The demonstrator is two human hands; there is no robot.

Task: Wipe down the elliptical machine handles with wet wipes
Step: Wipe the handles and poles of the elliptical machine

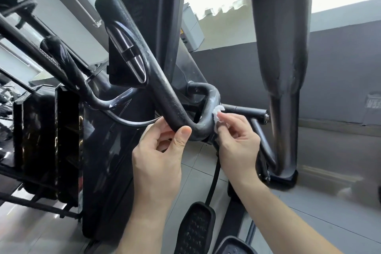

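Two hands: both bare, raised to the curved fixed handlebar (165, 97) of a black elliptical machine.
Handlebar shape: a matte black tube with a rounded cap at the far upper end, running down to a tight U-bend near the hands; its surface looks finely pebbled, with pale scuffs on the bend.
Pulse sensor: a polished, oval metal plate (128, 52) split by a dark band, set into the upper stretch of the bar.
Left hand (159, 161): closed loosely around the lowest part of the bend, thumb over the front of the tube, fingers curled behind it.
Right hand (237, 144): fingertips pinched shut on the wet wipe (217, 116).
Wet wipe: small, white, crumpled into a wad, pressed against the right side of the bend, just right of the left thumb.
Moving arm: a thick, dark, padded upright handle (282, 37) stands to the right, well apart from both hands.
Room: open tiled floor (321, 218) lies near and right; a grey wall (340, 68) under bright windows closes the far side.
Pedal: a textured black foot plate (194, 231) sits below the wrists.
Left edge: glossy black housing (47, 140) and further frame tubes crowd that side.
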